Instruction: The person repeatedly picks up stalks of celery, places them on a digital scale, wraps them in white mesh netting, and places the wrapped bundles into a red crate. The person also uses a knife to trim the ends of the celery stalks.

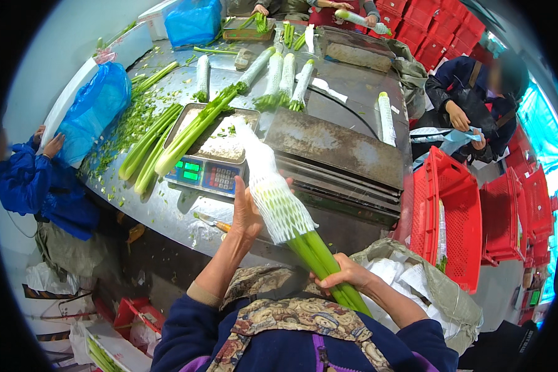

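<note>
A bunch of celery (323, 260) lies slantwise before me, its upper part inside a white foam net sleeve (276, 195). My right hand (342, 274) grips the bare green stalks below the sleeve's edge. My left hand (249, 209) supports the sleeved part from the left, thumb raised and fingers partly hidden behind it. The empty end of the sleeve hangs over a digital scale (221, 174). Unsleeved celery (200, 128) lies across the scale's pan, with more celery stalks (151, 139) to its left. A knife with an orange handle (222, 226) lies near the table edge.
Several sleeved celery bunches (288, 76) lie behind the scale. A metal sealing machine (337, 149) stands right. Red crates (458, 232) and a sack of white sleeves (409, 279) are at the right. A person (51, 181) handles a blue-lined box at left; another person (469, 102) is at right.
</note>
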`<move>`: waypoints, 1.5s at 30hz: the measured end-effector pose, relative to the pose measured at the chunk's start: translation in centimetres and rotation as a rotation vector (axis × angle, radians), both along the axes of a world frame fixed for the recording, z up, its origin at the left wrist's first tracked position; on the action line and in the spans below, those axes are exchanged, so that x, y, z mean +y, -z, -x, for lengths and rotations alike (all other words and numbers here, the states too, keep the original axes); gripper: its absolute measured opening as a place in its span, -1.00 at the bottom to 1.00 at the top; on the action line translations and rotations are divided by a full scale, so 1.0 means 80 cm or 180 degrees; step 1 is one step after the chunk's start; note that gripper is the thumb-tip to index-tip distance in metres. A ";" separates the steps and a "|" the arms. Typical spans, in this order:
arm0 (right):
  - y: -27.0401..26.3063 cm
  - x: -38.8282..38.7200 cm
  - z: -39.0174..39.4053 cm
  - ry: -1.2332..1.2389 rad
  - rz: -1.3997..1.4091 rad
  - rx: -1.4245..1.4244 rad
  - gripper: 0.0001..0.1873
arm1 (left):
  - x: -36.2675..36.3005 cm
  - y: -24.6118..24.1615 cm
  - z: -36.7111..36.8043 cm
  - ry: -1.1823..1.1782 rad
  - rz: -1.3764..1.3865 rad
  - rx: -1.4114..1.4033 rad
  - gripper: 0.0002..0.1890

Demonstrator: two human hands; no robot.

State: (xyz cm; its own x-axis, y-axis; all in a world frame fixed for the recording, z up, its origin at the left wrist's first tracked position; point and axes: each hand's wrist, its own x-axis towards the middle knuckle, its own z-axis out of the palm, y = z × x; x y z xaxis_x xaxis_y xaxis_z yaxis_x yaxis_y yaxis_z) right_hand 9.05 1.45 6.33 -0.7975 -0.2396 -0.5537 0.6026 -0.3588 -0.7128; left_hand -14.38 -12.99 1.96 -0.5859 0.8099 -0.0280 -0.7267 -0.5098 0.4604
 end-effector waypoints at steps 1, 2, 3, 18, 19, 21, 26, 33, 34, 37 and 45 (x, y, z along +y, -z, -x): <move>0.003 -0.001 0.000 0.0046 -0.0032 -0.0005 -0.57 | 0.001 0.018 -0.001 -0.0023 0.0260 0.0025 0.02; 0.006 -0.003 0.000 0.0036 -0.0109 -0.0017 -0.57 | 0.003 0.034 -0.006 -0.0045 0.0520 0.0051 -0.01; 0.010 -0.004 0.000 0.0050 -0.0199 -0.0022 -0.57 | 0.009 0.042 -0.012 -0.0044 0.0765 0.0088 -0.04; -0.004 -0.007 -0.019 0.0231 -0.1107 0.0211 -0.59 | 0.036 -0.055 -0.032 -0.0040 0.1217 -0.0027 -0.34; -0.013 -0.006 -0.006 0.0130 -0.1555 0.0415 -0.61 | 0.039 -0.050 -0.042 0.0016 0.1197 -0.0100 -0.44; -0.028 0.004 0.025 -0.0010 -0.1936 0.0133 -0.51 | 0.056 -0.041 -0.095 -0.0261 0.1716 0.0476 -0.51; 0.095 0.098 -0.005 -0.0026 -0.4239 0.2536 -0.56 | 0.094 -0.034 -0.094 0.0820 0.1662 0.1386 -0.44; 0.086 0.225 0.005 0.0700 -0.3879 0.1847 -0.58 | 0.091 -0.046 -0.009 -0.0886 0.2311 0.5637 -0.53; 0.095 0.246 0.010 0.1068 -0.3331 0.1714 -0.57 | 0.100 -0.049 0.021 -0.1459 0.2199 0.6314 -0.49; 0.090 0.298 0.041 0.1347 -0.3271 0.1734 -0.63 | 0.158 -0.067 0.092 -0.1289 0.2624 0.7681 -0.12; 0.032 0.373 0.119 0.0840 -0.4840 0.2531 -0.70 | 0.265 0.011 0.171 0.0187 0.2774 0.7552 -0.24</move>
State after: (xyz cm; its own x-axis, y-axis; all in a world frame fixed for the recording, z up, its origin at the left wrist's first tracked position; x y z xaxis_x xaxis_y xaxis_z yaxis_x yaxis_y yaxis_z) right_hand -0.43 31.33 3.75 -0.8933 0.2512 0.3726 0.0063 0.8361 -0.5486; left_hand -28.09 8.24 1.07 -0.1284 0.9821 0.1381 0.9857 0.1110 0.1271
